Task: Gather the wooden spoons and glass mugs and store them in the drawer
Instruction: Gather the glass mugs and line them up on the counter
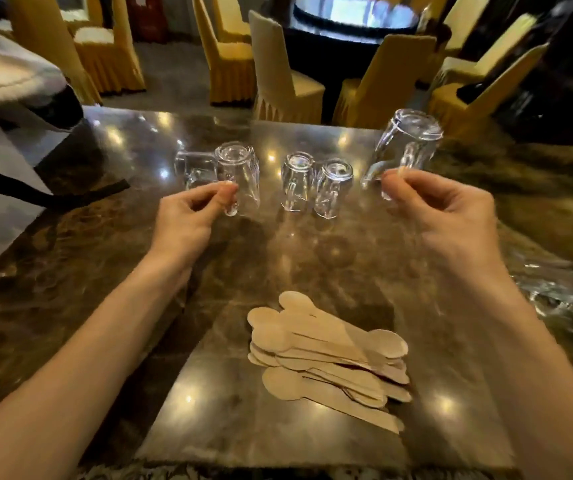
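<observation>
Several clear glass mugs stand upside down on the brown marble counter (70, 271). My left hand (191, 216) pinches the handle of one inverted mug (238, 168), with another mug (193, 168) just behind it to the left. My right hand (440, 209) pinches the handle of a mug (408, 143) lifted and tilted above the counter at the right. Two more inverted mugs (297, 181) (333, 188) stand between my hands. A pile of flat wooden spoons (326, 351) lies near the counter's front edge.
A white cloth with a black strap (11, 81) lies at the far left. Beyond the counter stand chairs with yellow covers (229, 64) around a dark round table (354, 15). The counter's far edge runs just behind the mugs.
</observation>
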A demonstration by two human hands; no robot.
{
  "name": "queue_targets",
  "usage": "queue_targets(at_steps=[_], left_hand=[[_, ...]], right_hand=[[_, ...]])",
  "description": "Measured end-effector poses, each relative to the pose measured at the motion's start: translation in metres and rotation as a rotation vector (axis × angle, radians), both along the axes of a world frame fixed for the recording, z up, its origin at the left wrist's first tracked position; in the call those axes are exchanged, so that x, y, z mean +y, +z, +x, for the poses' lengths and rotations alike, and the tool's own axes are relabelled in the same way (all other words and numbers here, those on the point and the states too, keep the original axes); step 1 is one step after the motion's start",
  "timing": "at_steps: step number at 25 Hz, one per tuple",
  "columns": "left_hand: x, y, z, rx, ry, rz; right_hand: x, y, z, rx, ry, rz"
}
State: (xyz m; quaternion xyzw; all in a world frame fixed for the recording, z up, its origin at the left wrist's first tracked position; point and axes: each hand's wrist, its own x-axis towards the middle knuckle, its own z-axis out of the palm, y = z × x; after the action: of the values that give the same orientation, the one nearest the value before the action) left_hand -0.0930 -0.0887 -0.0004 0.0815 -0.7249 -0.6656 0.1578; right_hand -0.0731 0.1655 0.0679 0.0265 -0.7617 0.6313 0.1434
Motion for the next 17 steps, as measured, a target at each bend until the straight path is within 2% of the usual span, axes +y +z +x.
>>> queue_targets(at_steps=[7,17], left_hand=[[0.021,-0.009,-0.037,-0.068,-0.033,0.032],[0.017,-0.029,-0.059,-0.097,-0.051,0.044]], right_hand=[[0.033,-0.05,-0.019,-0.099,-0.129,0.011],[0.026,-0.089,-0.056,-0.142,-0.131,0.126]])
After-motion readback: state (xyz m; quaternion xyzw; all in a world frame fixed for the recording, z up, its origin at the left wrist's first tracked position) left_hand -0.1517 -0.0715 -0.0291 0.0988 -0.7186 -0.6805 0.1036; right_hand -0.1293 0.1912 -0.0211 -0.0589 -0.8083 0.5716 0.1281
